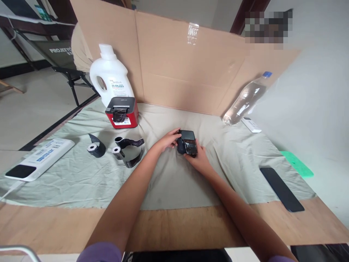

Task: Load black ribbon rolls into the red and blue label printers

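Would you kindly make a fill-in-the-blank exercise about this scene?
The clear bottle has a ____ cap.
The left hand and right hand touch the black device; the ____ one is nearer the phone.
The boxy machine in front of the white jug has a dark top and ____ sides.
Missing words: blue; right; red.
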### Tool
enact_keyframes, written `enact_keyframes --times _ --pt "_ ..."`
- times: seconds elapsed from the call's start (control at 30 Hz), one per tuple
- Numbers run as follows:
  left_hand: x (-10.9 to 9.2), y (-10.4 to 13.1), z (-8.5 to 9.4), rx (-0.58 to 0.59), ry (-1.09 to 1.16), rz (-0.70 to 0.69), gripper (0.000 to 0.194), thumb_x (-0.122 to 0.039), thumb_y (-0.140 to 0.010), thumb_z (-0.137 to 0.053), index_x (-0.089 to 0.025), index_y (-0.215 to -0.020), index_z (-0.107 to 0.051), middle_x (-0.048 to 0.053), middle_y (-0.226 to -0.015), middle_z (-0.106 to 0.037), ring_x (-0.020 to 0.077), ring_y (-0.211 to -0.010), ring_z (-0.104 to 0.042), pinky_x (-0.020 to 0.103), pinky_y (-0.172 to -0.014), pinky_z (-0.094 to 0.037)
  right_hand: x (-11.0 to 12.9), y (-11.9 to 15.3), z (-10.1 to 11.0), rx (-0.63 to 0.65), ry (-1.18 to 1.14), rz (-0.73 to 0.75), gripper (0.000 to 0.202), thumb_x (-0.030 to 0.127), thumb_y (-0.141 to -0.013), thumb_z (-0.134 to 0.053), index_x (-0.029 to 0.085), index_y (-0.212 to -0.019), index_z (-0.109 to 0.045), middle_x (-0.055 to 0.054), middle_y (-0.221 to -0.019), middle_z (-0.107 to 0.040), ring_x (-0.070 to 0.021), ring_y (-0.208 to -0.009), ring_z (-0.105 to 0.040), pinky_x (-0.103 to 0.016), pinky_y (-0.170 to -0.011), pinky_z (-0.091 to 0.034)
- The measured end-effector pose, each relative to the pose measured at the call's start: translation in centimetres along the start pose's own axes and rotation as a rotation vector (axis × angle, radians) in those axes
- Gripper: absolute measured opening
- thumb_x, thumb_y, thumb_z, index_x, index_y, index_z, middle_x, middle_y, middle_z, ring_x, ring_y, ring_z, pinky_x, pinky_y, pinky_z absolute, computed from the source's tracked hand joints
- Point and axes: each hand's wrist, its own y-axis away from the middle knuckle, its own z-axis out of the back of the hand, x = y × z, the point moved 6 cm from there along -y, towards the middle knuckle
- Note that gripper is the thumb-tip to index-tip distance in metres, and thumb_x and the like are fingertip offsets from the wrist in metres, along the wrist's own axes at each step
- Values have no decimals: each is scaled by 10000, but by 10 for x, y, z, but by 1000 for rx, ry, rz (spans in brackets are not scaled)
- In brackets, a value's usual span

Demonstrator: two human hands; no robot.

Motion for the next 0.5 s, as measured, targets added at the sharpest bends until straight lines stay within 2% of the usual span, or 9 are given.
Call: enact_keyframes --times 0.07,0.13,0.23,0.33,0.37,0.43,0.5 --pt "-1 2 -1 -6 8 0 616 -291 -893 -597 -266 -1493 -457 108 -1259 -655 67 -531 -538 189 -415 -341 5 -2 -6 -86 90 -35 1028 537 -664 -757 177 -1520 -316 -139 -1359 -596 -358 -1244 -473 -512 -1033 -414" --pt "-2 4 0 -21 18 7 604 -279 -886 -597 -264 -1477 -476 110 -1293 -641 57 -520 -532 184 -416 -345 10 -6 -11 -151 154 -70 1085 609 -616 -774 178 -1505 -325 -157 -1380 -574 -374 -1241 -476 -528 -1027 -399" --pt "-2 4 2 -49 37 8 609 -298 -866 -622 -270 -1461 -494 116 -1353 -612 52 -518 -552 186 -424 -375 18 -12 -10 -181 213 -76 983 588 -611 -770 200 -1442 -417 -151 -1358 -590 -373 -1209 -509 -533 -1015 -387" --pt "-2 2 -5 -67 5 -31 614 -353 -888 -591 -253 -1481 -466 131 -1376 -606 98 -581 -632 218 -479 -457 15 -13 5 -179 208 -38 814 522 -628 -758 239 -1353 -517 -104 -1343 -608 -348 -1154 -546 -518 -1004 -400" --pt "-2 2 -10 -81 -39 -79 594 -353 -903 -564 -236 -1478 -470 133 -1384 -606 130 -656 -672 242 -540 -506 10 -13 14 -187 201 -25 811 512 -622 -762 242 -1349 -524 -97 -1348 -609 -348 -1161 -544 -522 -1017 -395" --pt "-5 6 -29 -101 -226 -238 531 -332 -927 -515 -208 -1443 -515 125 -1396 -609 202 -901 -710 317 -770 -570 -8 -15 39 -225 182 -3 877 503 -597 -783 235 -1383 -502 -102 -1367 -601 -358 -1210 -525 -542 -1062 -367" --pt "-3 17 -59 -78 -551 -407 477 -327 -941 -495 -208 -1397 -570 110 -1410 -607 260 -1179 -629 407 -1027 -488 -34 -20 70 -277 155 8 934 501 -586 -792 220 -1418 -474 -109 -1373 -598 -360 -1251 -513 -556 -1097 -347"
